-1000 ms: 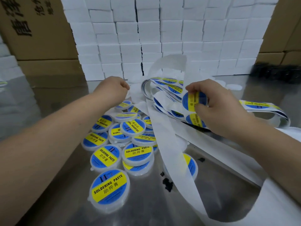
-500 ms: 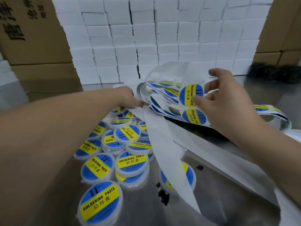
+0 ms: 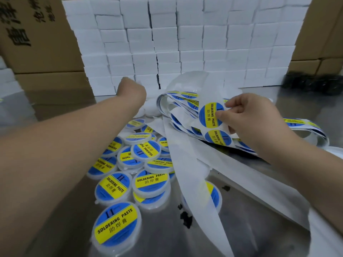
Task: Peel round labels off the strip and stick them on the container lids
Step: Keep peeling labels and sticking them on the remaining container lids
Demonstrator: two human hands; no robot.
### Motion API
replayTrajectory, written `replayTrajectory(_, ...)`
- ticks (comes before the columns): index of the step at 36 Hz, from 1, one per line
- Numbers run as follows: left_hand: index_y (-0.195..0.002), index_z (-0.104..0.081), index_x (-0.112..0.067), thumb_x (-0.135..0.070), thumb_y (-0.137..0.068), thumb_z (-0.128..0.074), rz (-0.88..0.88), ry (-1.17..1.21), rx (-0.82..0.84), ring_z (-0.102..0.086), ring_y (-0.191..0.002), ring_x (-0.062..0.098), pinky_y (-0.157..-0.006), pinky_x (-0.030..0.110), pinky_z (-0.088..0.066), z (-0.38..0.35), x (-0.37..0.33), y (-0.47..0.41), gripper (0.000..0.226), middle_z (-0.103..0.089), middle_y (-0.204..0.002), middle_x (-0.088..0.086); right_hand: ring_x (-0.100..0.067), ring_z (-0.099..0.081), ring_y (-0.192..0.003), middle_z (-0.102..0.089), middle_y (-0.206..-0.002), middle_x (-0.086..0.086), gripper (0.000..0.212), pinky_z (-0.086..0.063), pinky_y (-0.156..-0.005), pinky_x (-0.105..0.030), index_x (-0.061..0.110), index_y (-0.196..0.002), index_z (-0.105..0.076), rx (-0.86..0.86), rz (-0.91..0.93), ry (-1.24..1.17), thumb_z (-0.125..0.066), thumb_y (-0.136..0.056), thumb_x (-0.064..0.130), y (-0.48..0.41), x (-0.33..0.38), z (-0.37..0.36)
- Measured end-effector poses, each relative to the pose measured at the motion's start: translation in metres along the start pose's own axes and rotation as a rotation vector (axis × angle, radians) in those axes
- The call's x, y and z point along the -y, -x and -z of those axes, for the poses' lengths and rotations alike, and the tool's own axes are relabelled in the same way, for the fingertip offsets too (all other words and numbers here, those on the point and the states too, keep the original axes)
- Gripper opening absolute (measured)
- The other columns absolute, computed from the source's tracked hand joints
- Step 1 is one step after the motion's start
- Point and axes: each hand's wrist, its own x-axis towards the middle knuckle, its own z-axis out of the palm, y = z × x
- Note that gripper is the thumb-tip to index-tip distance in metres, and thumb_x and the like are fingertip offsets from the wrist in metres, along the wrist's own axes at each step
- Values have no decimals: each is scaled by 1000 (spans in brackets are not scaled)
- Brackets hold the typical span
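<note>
Both arms are out in front of me right now. My left forearm (image 3: 65, 145) is stretching diagonally from the near left corner toward the far middle, pretty much straight, wrist in line with it. My left hand (image 3: 132, 91) is balling up at the far end with its back facing me, so the fingers are curling out of sight and I honestly can't say if they're holding anything. My right forearm (image 3: 306, 164) is coming in from the near right, wrist bending a bit to the left. My right hand (image 3: 254, 117) is pinching the edge of a round label (image 3: 208, 114) between thumb (image 3: 221, 115) and index fingertip (image 3: 230, 104), with the other fingers tucking loosely underneath.
</note>
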Motion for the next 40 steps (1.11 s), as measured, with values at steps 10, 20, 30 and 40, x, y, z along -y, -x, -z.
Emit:
replayTrajectory(10, -86, -53, -41, -39, -89, -46, -444, 386, 153, -49, -58, -4, -56, 15, -42, 17, -41, 107, 7, -59, -99, -10, -6, -35, -42, -55, -64, -14, 31, -32, -42, -19, 12, -67, -60, 5, 43, 30, -60, -83, 37, 7, 4, -3)
replayTrajectory(20, -95, -65, -31, -18, -91, -42, -657, 114, 119, -48, -102, 17, -82, 26, -38, 15, -36, 145, 26, -50, -104, -2, -12, -49, -53, -63, -71, -15, 30, -37, -51, -23, 22, -70, -64, 15, 100, -8, -52, -89, 41, 9, 8, -1)
replayTrajectory(30, -124, -50, -33, -39, -79, -61, -718, -34, 15, -48, -109, 14, -84, 28, -39, 11, -28, 146, 47, -53, -114, -8, -2, -61, -74, -69, -81, 7, 18, -50, -77, -23, 26, -82, -66, 255, 189, -273, -60, -85, 9, 16, 14, -1)
replayTrajectory(40, -111, -57, -27, -44, -80, -59, -707, -41, -20, -49, -104, 14, -77, 24, -33, 10, -27, 146, 36, -54, -104, -10, 8, -56, -82, -59, -83, 21, 61, -40, -68, -5, 55, -95, -37, 240, 424, 13, -53, -80, -2, 16, 4, -5)
